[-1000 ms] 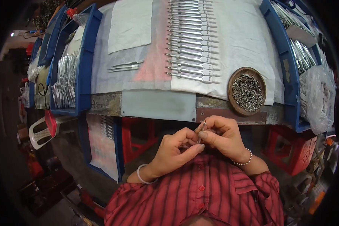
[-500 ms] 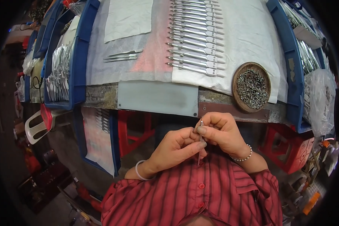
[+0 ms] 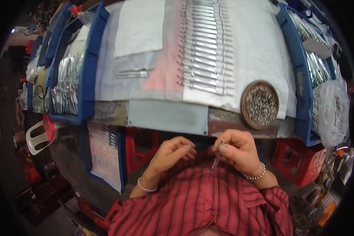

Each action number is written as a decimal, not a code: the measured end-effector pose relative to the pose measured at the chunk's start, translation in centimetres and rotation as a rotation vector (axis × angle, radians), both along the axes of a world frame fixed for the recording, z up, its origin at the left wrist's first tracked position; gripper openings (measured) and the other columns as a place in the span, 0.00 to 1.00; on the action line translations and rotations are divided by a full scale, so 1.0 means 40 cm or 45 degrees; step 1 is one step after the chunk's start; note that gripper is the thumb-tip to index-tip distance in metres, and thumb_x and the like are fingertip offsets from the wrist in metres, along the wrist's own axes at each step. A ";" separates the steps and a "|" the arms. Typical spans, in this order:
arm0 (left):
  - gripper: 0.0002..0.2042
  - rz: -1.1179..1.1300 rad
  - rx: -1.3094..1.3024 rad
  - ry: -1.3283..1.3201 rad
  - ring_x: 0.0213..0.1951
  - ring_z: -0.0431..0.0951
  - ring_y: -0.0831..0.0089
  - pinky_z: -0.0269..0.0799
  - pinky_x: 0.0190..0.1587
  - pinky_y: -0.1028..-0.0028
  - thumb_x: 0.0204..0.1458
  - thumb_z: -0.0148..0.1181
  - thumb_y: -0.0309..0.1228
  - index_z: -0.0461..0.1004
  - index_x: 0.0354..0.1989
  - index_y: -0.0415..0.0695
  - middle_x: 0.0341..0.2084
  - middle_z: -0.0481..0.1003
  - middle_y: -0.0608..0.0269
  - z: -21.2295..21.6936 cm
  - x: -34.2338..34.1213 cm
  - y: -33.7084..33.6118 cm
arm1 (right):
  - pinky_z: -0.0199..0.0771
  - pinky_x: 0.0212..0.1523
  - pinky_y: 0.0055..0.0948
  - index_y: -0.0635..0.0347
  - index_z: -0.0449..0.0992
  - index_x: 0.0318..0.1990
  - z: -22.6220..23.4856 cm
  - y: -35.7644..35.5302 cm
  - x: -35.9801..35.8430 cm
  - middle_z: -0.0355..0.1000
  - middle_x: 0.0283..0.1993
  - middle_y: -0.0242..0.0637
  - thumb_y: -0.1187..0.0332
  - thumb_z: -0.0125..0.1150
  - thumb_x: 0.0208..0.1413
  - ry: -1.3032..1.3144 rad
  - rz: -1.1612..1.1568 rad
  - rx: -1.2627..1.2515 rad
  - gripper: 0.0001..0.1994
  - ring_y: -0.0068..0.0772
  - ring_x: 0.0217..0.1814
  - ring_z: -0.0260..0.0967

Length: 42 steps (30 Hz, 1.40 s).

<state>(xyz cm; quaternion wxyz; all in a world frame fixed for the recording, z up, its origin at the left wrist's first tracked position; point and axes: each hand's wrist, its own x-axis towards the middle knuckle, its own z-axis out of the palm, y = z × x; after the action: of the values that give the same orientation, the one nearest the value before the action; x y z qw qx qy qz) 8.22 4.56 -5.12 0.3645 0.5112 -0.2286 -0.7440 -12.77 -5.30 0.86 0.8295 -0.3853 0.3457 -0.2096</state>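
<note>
Over my lap, my right hand (image 3: 238, 150) pinches a slim metal strip (image 3: 215, 160) between thumb and fingers. Its small bright tip pokes up past the thumb, while the other end hangs down before the striped shirt. My left hand (image 3: 172, 154) is held apart from it, fingers curled and thumb pressed toward them; whatever they may hold is hidden. Beyond the hands, on white cloth, lies a row of shiny slim metal tools (image 3: 204, 51), side by side. To its right, at the table's front edge, a round brown bowl (image 3: 244, 114) holds many small metal pins.
A few loose metal strips (image 3: 131, 74) lie left of the row, near a white cloth sheet (image 3: 139, 29). Blue bins (image 3: 89, 67) of metal parts stand at left, another blue bin (image 3: 303, 78) at right. Below the table are red stools (image 3: 299, 161) and a blue tray (image 3: 123, 161).
My left hand has come away from the metal strip and moved left. The right hand keeps hold of the strip. The whole view has shifted, so the table appears lower.
</note>
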 end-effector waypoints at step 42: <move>0.10 -0.332 -0.210 -0.906 0.35 0.73 0.78 0.68 0.38 0.79 0.53 0.53 0.31 0.73 0.38 0.38 0.31 0.75 0.62 -0.023 0.088 0.086 | 0.58 0.19 0.14 0.66 0.73 0.31 0.041 -0.013 -0.007 0.67 0.21 0.30 0.73 0.55 0.51 0.078 -0.101 -0.286 0.05 0.13 0.19 0.60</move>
<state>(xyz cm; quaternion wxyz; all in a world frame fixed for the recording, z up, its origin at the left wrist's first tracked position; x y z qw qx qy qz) 11.73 8.02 -6.05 0.2045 0.6729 -0.4628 -0.5396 -13.03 -5.82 2.49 0.7612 -0.4681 0.3603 -0.2676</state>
